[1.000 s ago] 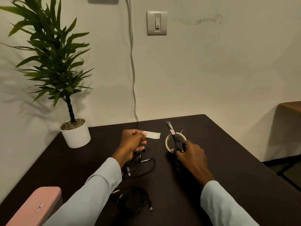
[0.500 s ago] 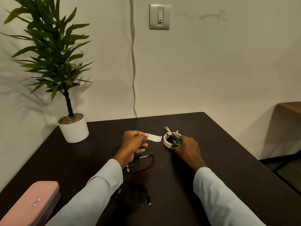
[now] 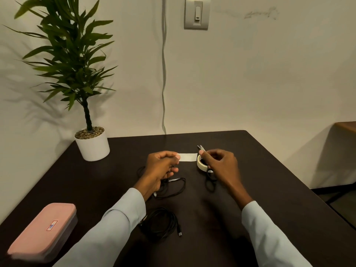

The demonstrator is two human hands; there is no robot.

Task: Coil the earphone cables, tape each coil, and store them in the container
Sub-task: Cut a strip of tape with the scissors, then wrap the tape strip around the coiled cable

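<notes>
My left hand [image 3: 160, 167] pinches the left end of a short white tape strip [image 3: 188, 157] and also holds a loose black earphone cable [image 3: 173, 186] against the dark table [image 3: 269, 189]. Loosely curled, my right hand [image 3: 220, 165] hovers over the masking tape roll [image 3: 200, 165], its thumb tip at the strip's right end. Black scissors [image 3: 210, 182] lie across the roll, their tips poking out past the thumb. A second black cable [image 3: 161, 222] lies coiled near my left sleeve. The pink closed container [image 3: 42, 230] sits at the front left.
A potted plant in a white pot [image 3: 92, 146] stands at the table's back left corner against the wall. A grey cord [image 3: 163, 74] hangs down the wall behind the table. Another wooden surface [image 3: 346, 126] shows at the right edge.
My right hand has let go of the scissors, which now lie on the tape roll, and moved up to the tape strip's free end. My left hand keeps its hold.
</notes>
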